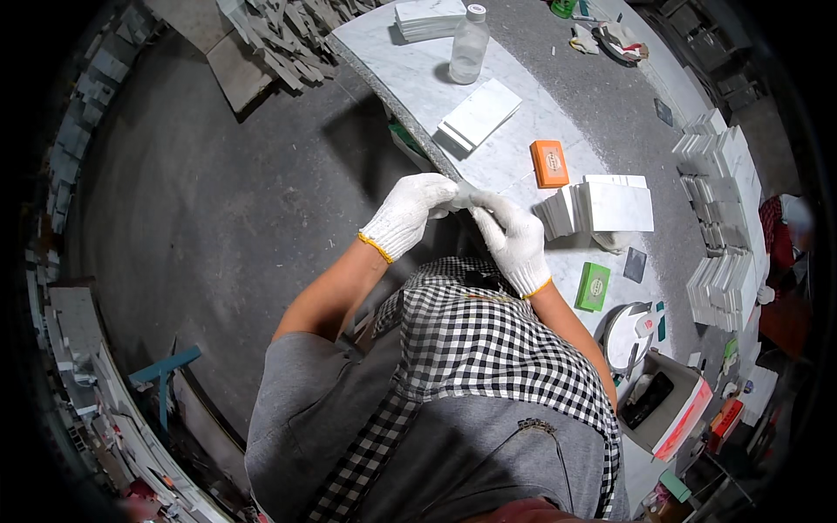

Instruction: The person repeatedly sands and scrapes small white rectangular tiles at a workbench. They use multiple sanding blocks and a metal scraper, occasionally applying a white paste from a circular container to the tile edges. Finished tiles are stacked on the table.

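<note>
In the head view, the gloved left hand [411, 213] and gloved right hand [513, 234] are pinching a small, pale translucent piece [464, 193] between them, left of the orange box [549, 164] and slightly nearer the wearer. Fingers are covering its ends, leaving its long axis uncertain; the gloved right hand is sitting nearer the orange box, the gloved left hand farther left.

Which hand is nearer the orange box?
Right. The right hand is just below and left of the orange box in the picture; the left hand is farther off to its left.
</note>
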Demonstrator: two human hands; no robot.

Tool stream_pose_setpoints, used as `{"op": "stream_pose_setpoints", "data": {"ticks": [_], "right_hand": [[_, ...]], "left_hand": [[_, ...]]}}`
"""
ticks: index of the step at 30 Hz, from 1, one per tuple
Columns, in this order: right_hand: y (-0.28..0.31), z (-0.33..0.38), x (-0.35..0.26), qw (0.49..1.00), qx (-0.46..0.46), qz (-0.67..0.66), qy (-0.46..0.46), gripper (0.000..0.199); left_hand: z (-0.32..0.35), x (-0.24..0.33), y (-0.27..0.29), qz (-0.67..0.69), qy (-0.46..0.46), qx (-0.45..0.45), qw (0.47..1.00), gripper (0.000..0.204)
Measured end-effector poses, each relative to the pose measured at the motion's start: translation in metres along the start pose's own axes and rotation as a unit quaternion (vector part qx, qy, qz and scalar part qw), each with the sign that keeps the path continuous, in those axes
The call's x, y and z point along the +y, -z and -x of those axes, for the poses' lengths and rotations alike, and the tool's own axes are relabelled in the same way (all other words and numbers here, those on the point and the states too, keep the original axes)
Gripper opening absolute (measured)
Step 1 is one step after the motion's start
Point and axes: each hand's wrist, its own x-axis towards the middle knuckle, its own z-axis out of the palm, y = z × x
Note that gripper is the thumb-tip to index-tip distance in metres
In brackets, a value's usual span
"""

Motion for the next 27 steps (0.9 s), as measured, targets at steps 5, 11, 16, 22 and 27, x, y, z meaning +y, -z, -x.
{"op": "stream_pose_setpoints", "data": {"ticks": [5,11,16,22,27], "right_hand": [[0.007,-0.005,-0.007,0.965,-0.032,-0.099,-0.24,0.027],[0.008,-0.004,-0.001,0.964,-0.03,-0.104,-0.243,0.039],[0.009,-0.005,0.0,0.974,-0.044,-0.079,-0.208,0.053],[0.01,-0.004,0.0,0.958,-0.038,-0.16,-0.236,0.047],[0.009,-0.002,0.001,0.949,-0.025,-0.211,-0.232,0.032]], "left_hand": [[0.002,0.003,-0.005,0.012,-0.026,-0.043,0.999,0.021],[0.005,0.01,-0.014,0.011,-0.019,-0.067,0.998,0.028],[0.006,0.011,-0.019,0.006,-0.002,-0.095,0.995,0.033],[0.008,0.011,-0.026,0.017,-0.011,-0.11,0.994,0.032],[0.009,0.016,-0.026,0.017,-0.013,-0.136,0.991,0.03]]}}
